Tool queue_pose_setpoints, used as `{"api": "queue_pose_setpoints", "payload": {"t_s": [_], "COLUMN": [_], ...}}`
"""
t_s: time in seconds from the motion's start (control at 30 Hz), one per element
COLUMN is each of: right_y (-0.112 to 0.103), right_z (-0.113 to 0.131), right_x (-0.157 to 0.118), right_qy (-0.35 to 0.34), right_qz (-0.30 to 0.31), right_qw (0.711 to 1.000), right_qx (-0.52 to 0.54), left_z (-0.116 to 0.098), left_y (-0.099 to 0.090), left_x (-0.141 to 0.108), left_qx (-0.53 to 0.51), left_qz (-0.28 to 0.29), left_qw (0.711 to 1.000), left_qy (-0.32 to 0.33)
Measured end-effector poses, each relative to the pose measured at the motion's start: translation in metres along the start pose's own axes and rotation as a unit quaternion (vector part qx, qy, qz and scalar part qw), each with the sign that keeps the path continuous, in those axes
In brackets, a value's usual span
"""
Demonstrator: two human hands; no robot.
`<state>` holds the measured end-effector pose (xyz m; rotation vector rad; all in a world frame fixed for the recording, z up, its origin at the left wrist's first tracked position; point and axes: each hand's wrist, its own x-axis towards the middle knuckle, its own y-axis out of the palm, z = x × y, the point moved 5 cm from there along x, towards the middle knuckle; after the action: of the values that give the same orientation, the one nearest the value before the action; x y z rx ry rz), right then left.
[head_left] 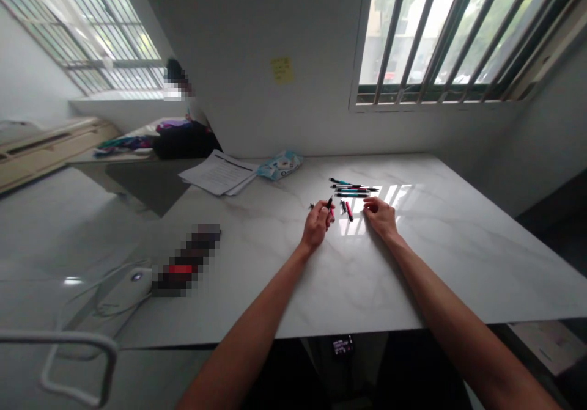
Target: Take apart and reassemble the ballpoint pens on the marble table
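Pinching a short black pen piece [329, 203], the left hand [315, 223] is up over the middle of the white table [284, 294]. Its thumb and first finger are pressed on the piece, and the other fingers curl in. A red piece [332, 215] shows right beside those fingers.

The right hand [380, 215] is on the other side, near the ends of some long pens [352, 195]. Its fingers are bent and close together. They are small and far off, so I cannot tell if they pinch anything or touch a pen.

The long pens lie side by side on the table, just past the hands. They have blue, black and red parts, and the farthest one is a bit crooked. Between the two hands lie a short red pen part [350, 211] and a little black part [343, 206], close to each other.

Farther back, on the left, are printed papers [219, 173] in a messy stack. A blue and white packet [280, 165] sits at their edge. A yellow sticky note [281, 69] is on the wall, and a window [415, 40] with bars is to its right. Light from outside shines on the table near the pens.
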<state>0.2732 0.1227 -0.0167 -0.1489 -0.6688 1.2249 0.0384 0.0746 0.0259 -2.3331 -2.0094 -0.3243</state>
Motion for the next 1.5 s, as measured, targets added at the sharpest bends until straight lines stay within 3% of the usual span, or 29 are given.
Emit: {"api": "queue_pose_setpoints", "payload": {"t_s": [0.23, 0.53, 0.67, 0.8, 0.87, 1.0, 1.13, 1.23, 1.4, 1.5], "right_y": [0.008, 0.027, 0.023, 0.006, 0.003, 0.013, 0.021, 0.024, 0.024, 0.021], "right_z": [-0.003, 0.003, 0.008, 0.035, 0.053, 0.078, 0.088, 0.093, 0.094, 0.093], "right_x": [0.005, 0.039, 0.036, 0.024, 0.018, 0.006, -0.003, -0.007, -0.003, 0.002], "right_qy": [0.020, 0.013, 0.008, -0.071, -0.106, -0.095, -0.069, -0.067, -0.061, -0.065], "right_qz": [0.014, 0.032, 0.037, -0.005, 0.022, 0.154, 0.168, 0.188, 0.218, 0.231], "right_qw": [1.000, 0.996, 0.998, 0.997, 0.993, 0.976, 0.967, 0.954, 0.939, 0.930], "right_qx": [-0.011, -0.080, -0.050, 0.005, 0.052, 0.118, 0.178, 0.224, 0.259, 0.279], "left_z": [-0.001, -0.012, -0.017, -0.017, -0.017, -0.020, -0.021, -0.013, 0.004, 0.004], "left_y": [-0.004, -0.001, 0.001, 0.009, 0.015, 0.029, 0.036, 0.034, 0.026, 0.022], "left_x": [0.003, 0.014, 0.028, 0.037, 0.035, 0.018, 0.007, 0.009, 0.019, 0.022], "left_qx": [0.013, -0.002, 0.038, 0.085, 0.129, 0.234, 0.244, 0.221, 0.080, 0.050], "left_qz": [-0.006, -0.014, -0.026, -0.044, -0.040, -0.005, 0.029, 0.040, 0.097, 0.096], "left_qw": [1.000, 0.997, 0.997, 0.994, 0.989, 0.965, 0.961, 0.970, 0.992, 0.994], "left_qy": [0.023, 0.070, 0.069, 0.056, 0.066, 0.119, 0.126, 0.095, 0.012, -0.001]}}
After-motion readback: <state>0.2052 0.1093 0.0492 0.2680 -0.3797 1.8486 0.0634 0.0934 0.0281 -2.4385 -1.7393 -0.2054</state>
